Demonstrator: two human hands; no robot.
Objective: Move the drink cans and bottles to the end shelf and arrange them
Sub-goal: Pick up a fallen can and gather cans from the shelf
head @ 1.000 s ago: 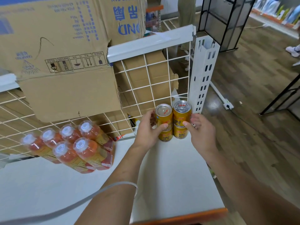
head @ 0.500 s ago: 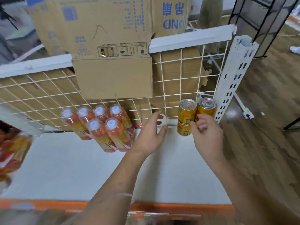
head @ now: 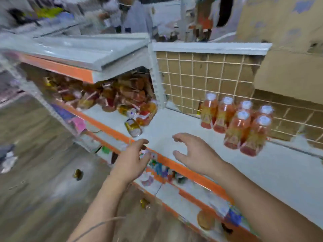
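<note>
**A:** What does the head view show?

**B:** The picture is blurry. Your left hand [head: 132, 159] and your right hand [head: 194, 154] are both out in front of you, over the orange edge [head: 183, 169] of the shelf. The fingers [head: 181, 137] on both are loose and a bit bent. They hold nothing.

**A:** Where are the drinks?

**B:** Six bottles [head: 239, 126] stand close together on the end shelf [head: 279, 172], near the wire back [head: 201, 81]. A big pile [head: 122, 95] of cans and bottles lies on the side shelf [head: 104, 114] to the left, under the top board [head: 87, 53]. One gold can [head: 133, 127] lies on its side near the corner, just past your left hand.

**A:** What could go wrong?

**B:** I think that can may roll. It is round and lies near the edge, so a bump could send it to the floor. The pile looks loose too. Pull one out and others may slide down.

**A:** What else is around?

**B:** A big cardboard box [head: 288, 58] hangs over the wire back, above the six bottles. Two small things lie on the floor [head: 35, 189], too blurry to name. The top board sits low over the pile, so you must reach in under it. The six bottles stand near your right arm, so a wide swing could knock them down.
</note>
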